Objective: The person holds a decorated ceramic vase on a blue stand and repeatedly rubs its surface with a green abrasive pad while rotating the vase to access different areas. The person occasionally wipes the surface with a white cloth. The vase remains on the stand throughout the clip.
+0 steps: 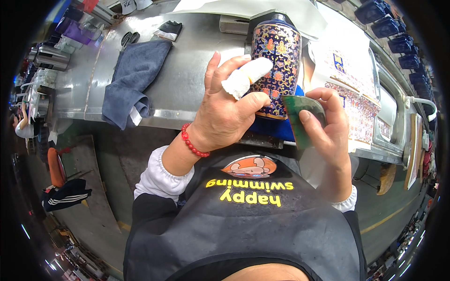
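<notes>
A dark blue bottle-shaped vase (286, 51) with a colourful floral pattern lies in front of me, its neck pointing away, above blue material at the table's near edge. My left hand (222, 110) has its fingers apart, the index finger wrapped in a white cloth cover (248, 77). That covered finger and the thumb rest on or just over the vase's left side; exact contact cannot be told. Between the thumb and fingers of my right hand (330, 126) is a flat green scraper (299, 117), beside the vase's near right end.
A grey-blue cloth (136, 72) hangs over the front edge of the metal table (197, 42). Farther back lies a small black-and-white cloth (168, 30). Printed pattern sheets (347, 70) cover the right side, near a metal sink (391, 110). Several blue vessels (386, 26) stand far right.
</notes>
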{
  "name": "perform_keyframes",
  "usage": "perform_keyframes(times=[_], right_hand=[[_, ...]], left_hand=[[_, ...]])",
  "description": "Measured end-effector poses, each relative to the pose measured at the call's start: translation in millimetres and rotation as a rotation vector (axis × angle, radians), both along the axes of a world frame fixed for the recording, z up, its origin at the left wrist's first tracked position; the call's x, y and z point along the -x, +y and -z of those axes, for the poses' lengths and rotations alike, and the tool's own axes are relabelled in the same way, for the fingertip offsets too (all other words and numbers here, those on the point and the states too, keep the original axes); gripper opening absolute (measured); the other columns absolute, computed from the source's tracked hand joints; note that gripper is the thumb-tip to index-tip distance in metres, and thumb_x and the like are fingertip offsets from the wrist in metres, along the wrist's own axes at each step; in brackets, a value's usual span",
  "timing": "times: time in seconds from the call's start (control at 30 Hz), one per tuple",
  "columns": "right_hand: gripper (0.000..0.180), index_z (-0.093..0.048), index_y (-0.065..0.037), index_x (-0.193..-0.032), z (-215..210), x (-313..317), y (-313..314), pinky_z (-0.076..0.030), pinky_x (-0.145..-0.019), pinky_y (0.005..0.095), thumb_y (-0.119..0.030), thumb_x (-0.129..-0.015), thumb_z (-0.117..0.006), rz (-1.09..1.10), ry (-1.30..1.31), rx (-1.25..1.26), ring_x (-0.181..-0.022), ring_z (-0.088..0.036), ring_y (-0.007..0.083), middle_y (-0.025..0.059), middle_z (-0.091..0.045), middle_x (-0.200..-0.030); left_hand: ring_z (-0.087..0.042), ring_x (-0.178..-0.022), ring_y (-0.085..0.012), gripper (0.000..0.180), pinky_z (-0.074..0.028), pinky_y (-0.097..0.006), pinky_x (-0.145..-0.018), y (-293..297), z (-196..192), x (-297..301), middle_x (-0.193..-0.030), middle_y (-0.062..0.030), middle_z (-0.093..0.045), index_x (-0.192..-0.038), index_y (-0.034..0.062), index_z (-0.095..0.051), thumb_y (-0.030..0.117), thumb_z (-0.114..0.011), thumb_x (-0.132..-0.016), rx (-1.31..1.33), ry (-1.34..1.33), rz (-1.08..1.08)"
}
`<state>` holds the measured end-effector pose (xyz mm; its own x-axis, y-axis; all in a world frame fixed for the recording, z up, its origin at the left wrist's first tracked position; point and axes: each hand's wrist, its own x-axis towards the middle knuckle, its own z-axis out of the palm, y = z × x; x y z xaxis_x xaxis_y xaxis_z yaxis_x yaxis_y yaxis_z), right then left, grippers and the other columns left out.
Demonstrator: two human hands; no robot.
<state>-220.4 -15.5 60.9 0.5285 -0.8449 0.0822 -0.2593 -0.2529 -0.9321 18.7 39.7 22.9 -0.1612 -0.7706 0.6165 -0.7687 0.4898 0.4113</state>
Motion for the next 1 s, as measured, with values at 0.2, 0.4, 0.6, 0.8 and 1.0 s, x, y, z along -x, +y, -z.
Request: perform_keyframes(times=[0.2, 0.4, 0.6, 0.8, 1.0], right_hand=[[0.031, -0.055, 0.001, -0.123, -8.2, -6.3, 0.3, -0.049, -0.088, 0.0255, -0.001, -0.093, -0.064, -0.05, 0.094, -0.027, -0.098, -0.061, 0.0111, 0.0079, -0.065, -0.109], [0.028, -0.058, 0.0, -0.118, -15.3, -15.2, 1.9, -0.05, -0.083, 0.0265, 0.0, -0.091, -0.064, -0.066, 0.17, 0.102, -0.092, -0.063, 0.0117, 0.0083, -0.067, -0.103], [0.028, -0.059, 0.001, -0.118, -22.5, -14.8, 1.6, -0.051, -0.078, 0.0276, -0.001, -0.09, -0.064, -0.006, 0.207, 0.05, -0.085, -0.065, 0.0136, 0.0105, -0.07, -0.098], [0.028, -0.059, 0.001, -0.118, -18.6, -16.0, 1.8, -0.051, -0.079, 0.0265, -0.001, -0.09, -0.064, -0.03, 0.186, 0.093, -0.086, -0.065, 0.0125, 0.0111, -0.071, -0.099], [0.029, -0.059, 0.001, -0.119, -18.0, -11.8, 2.0, -0.051, -0.079, 0.0262, -0.002, -0.091, -0.065, 0.01, 0.172, 0.115, -0.087, -0.064, 0.0117, 0.0095, -0.07, -0.098]], left_hand=[[-0.048, -0.134, -0.0359, 0.029, -0.02, -0.058, -0.122, 0.0, 3.9, -3.6, -0.132, -0.0163, -0.066, -0.102, 0.0147, -0.072, 0.0, -0.069, -0.077, 0.019, 0.032, -0.009], [-0.048, -0.133, -0.0359, 0.03, -0.021, -0.06, -0.121, 1.5, 10.8, -3.8, -0.133, -0.016, -0.063, -0.104, 0.0138, -0.071, 0.001, -0.067, -0.078, 0.014, 0.07, -0.021], [-0.051, -0.129, -0.0341, 0.036, -0.022, -0.059, -0.122, 6.2, 16.0, -3.0, -0.13, -0.013, -0.066, -0.111, 0.0155, -0.074, 0.002, -0.067, -0.078, 0.037, 0.112, -0.049], [-0.054, -0.127, -0.0273, 0.044, -0.022, -0.058, -0.122, 14.9, 19.4, 0.5, -0.123, -0.0053, -0.072, -0.118, 0.0201, -0.077, 0.004, -0.07, -0.077, 0.089, 0.023, -0.081], [-0.054, -0.125, -0.0232, 0.032, -0.024, -0.058, -0.121, 18.5, 21.0, 5.7, -0.117, 0.0001, -0.075, -0.115, 0.0226, -0.078, 0.013, -0.073, -0.085, 0.154, -0.045, -0.125]])
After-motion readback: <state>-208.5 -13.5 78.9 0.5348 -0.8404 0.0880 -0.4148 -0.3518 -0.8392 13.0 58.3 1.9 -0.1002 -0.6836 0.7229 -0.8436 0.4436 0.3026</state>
